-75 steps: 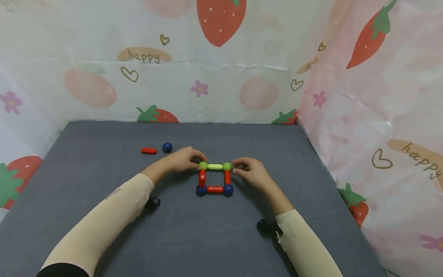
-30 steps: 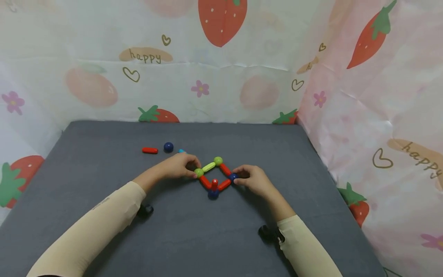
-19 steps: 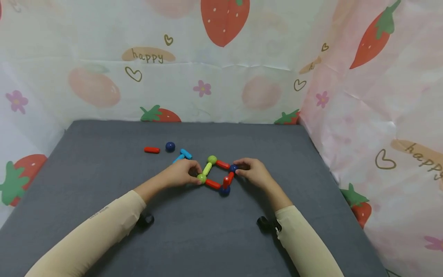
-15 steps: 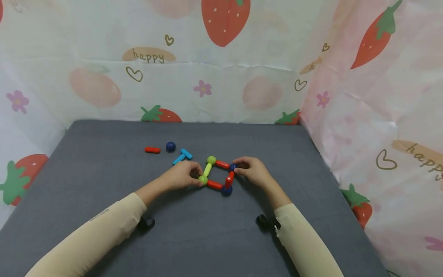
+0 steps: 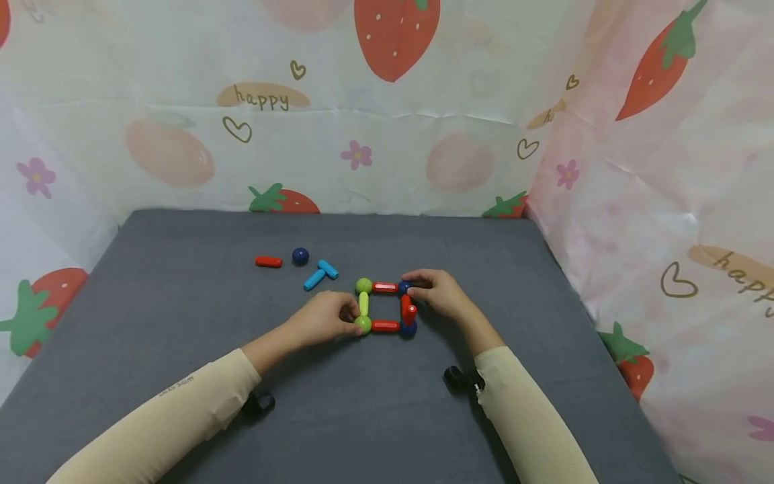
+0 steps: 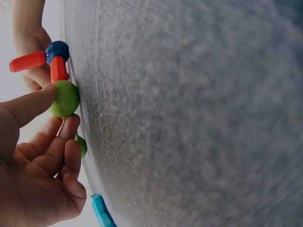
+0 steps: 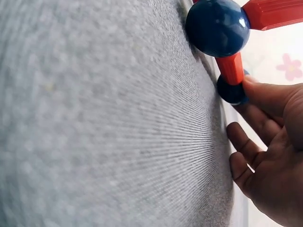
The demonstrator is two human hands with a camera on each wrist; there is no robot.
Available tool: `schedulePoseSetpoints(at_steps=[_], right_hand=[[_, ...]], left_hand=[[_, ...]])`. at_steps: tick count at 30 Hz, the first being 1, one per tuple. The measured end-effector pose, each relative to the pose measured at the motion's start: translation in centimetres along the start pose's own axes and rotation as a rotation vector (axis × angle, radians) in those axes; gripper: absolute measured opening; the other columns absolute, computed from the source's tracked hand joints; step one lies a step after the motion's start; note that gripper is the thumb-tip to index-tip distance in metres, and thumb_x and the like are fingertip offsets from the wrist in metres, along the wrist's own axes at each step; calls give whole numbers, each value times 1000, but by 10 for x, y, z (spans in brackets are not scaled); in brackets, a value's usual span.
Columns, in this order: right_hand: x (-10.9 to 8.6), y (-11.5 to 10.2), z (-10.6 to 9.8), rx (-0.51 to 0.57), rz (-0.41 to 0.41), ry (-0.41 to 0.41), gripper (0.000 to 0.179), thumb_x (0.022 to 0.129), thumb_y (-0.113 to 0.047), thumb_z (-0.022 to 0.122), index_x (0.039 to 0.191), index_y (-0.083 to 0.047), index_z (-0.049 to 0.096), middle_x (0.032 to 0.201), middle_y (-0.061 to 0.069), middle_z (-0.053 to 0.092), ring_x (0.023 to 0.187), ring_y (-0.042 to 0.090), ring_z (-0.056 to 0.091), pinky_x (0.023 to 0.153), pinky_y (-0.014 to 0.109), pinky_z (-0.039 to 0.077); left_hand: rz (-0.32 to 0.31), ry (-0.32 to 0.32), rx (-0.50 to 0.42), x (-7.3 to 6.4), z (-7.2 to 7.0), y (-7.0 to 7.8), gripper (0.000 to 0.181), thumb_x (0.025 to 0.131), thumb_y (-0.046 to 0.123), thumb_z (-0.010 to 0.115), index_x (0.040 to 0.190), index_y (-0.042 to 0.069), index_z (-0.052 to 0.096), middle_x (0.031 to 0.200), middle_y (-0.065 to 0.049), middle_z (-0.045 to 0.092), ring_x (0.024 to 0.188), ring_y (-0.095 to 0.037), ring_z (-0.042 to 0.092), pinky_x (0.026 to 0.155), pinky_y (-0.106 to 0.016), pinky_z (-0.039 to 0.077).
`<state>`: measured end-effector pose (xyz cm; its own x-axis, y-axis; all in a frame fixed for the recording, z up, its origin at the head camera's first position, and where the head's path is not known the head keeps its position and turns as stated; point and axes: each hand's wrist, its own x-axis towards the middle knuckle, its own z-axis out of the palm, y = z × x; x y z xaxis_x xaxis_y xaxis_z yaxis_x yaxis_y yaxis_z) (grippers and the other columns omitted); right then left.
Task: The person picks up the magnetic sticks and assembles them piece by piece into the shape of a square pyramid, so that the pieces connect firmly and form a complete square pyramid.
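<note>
A square of magnetic rods and balls lies flat on the table: a yellow-green rod (image 5: pixel 364 304) on the left and red rods on the other sides. My left hand (image 5: pixel 326 317) pinches the near-left green ball (image 6: pixel 65 98) between thumb and fingers. At the far-right corner, my right hand (image 5: pixel 444 294) holds a dark blue ball (image 7: pixel 231 90) with thumb and forefinger; its other fingers are loosely bent. From the near-right blue ball (image 7: pixel 218 27), another red rod (image 5: pixel 410 314) stands up. The far-left green ball (image 5: pixel 364 286) is untouched.
Behind my left hand lie a loose red rod (image 5: pixel 269 261), a dark blue ball (image 5: pixel 300 256) and two light blue rods (image 5: pixel 314 279) touching each other. A grey cloth covers the table (image 5: pixel 375 417). Printed curtains (image 5: pixel 387 148) rise behind and at the right.
The square has turned counterclockwise about a quarter turn, bringing the yellow-green rod from the far side to the left. My right hand has shifted from a green ball to a blue one.
</note>
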<state>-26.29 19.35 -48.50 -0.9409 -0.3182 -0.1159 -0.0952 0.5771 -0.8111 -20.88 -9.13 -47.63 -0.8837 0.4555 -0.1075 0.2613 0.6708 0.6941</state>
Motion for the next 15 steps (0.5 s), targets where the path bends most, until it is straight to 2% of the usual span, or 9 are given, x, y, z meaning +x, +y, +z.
schedulePoseSetpoints(at_steps=[5,7,11,15], right_hand=[[1,2,-1,8,-2,-14,31,100,-18,69,131,-15,71,128,7,70,112,19,66,83,30,50],[2,3,-1,0,1,-14,31,100,-19,69,131,-16,71,127,6,70,106,19,65,80,30,50],[2,3,-2,-13,2,-12,32,99,-21,70,131,-18,71,125,4,71,98,19,62,78,31,49],[1,3,-2,-8,7,-6,31,99,-21,70,130,-18,71,124,4,71,98,19,61,78,31,49]], left_hand=[[23,-19,-23,-1,-2,-2,22,86,25,85,102,17,71,97,7,73,93,-9,66,82,-32,55],[39,-26,-28,-2,-6,-3,22,88,24,84,104,17,72,100,7,73,95,-9,67,84,-34,56],[81,-10,5,-6,-20,-6,24,89,23,82,110,14,72,105,3,73,99,-14,67,89,-39,55],[88,35,73,-13,-38,-12,26,91,24,80,113,13,73,108,3,71,103,-19,62,92,-43,52]])
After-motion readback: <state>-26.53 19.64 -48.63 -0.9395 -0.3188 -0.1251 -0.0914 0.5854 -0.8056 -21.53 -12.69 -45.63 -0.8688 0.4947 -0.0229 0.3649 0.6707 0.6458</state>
